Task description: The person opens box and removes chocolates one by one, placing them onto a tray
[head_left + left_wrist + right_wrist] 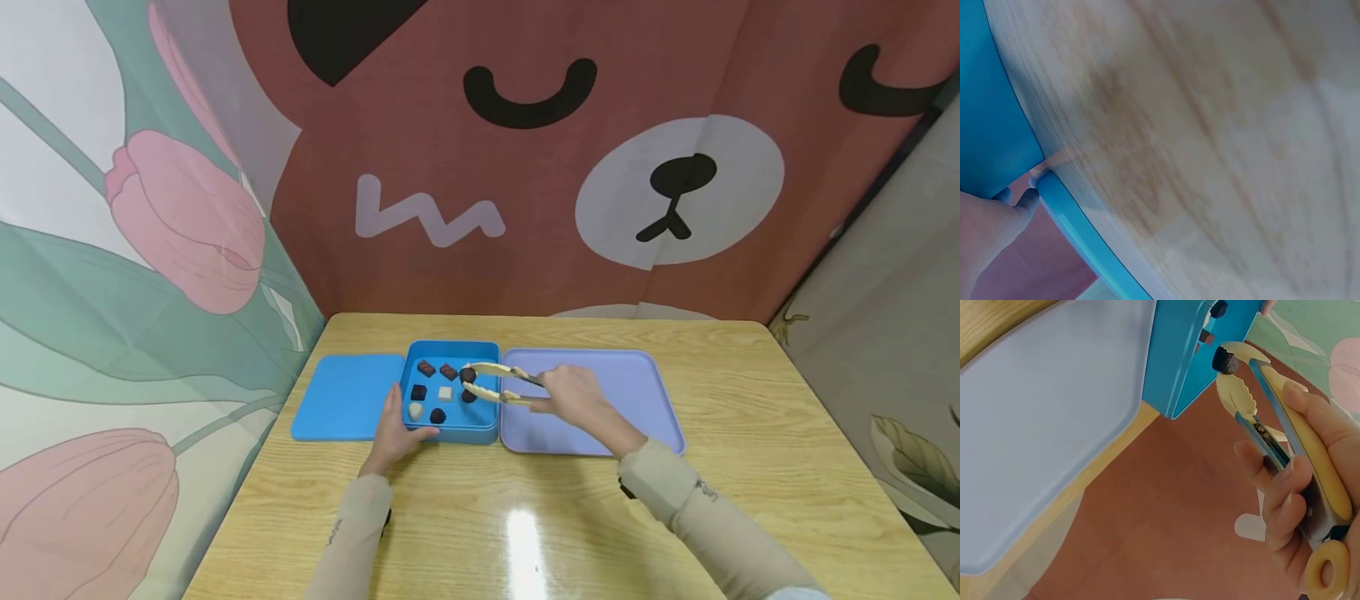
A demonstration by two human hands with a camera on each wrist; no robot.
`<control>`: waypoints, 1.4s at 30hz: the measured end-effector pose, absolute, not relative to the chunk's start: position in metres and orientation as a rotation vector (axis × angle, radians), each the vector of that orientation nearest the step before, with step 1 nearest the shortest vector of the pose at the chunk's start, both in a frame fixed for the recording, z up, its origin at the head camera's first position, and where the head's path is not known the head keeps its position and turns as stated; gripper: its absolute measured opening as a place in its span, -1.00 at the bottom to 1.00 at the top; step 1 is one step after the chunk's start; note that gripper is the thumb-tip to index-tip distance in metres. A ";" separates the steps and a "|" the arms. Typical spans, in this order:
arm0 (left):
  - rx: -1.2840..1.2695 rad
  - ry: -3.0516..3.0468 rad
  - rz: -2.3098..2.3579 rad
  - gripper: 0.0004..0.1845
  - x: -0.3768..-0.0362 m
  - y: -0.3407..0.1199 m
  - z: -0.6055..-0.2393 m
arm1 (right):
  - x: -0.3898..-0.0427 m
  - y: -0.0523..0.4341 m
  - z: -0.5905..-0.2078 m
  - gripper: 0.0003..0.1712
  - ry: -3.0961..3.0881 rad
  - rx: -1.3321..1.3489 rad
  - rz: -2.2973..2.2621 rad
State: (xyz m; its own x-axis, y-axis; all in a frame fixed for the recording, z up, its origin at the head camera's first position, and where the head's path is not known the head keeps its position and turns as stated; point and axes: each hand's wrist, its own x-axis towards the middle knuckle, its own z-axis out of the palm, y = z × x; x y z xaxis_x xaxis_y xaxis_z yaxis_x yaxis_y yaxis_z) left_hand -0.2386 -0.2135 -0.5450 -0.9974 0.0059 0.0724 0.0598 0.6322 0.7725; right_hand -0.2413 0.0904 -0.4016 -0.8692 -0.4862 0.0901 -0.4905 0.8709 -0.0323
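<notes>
A blue box (461,435) holds several small chocolates, among them a white cube (445,393), a dark cube (418,392) and a striped brown piece (426,367). My left hand (393,435) rests against the box's near left corner, fingers along the left side and thumb stretched along the front wall. With my right hand (573,396) I grip tongs (1316,462) that have cream scalloped tips. Between those tips, over the right part of the box, is a dark round chocolate (1225,360). Another dark piece (468,397) lies just below it in the head view.
A flat blue lid (348,398) lies left of the box. On the right, a lilac tray (615,400) stands close beside the box. Everything sits on a wood-grain table (450,517), with a printed bear curtain (420,275) behind it.
</notes>
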 end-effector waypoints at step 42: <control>-0.078 -2.777 -1.304 0.25 -0.238 -0.215 -0.545 | -0.258 0.148 -0.417 -0.63 -2.981 0.503 0.232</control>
State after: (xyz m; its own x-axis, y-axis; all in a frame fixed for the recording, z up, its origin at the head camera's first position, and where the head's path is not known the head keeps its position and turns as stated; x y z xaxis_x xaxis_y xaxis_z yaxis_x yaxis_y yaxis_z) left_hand -0.2381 -0.2146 -0.5450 -0.9961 0.0149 0.0874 0.0768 0.6380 0.7662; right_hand -0.2581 0.1476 -0.4168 -0.9392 -0.3168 0.1327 -0.3335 0.9335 -0.1320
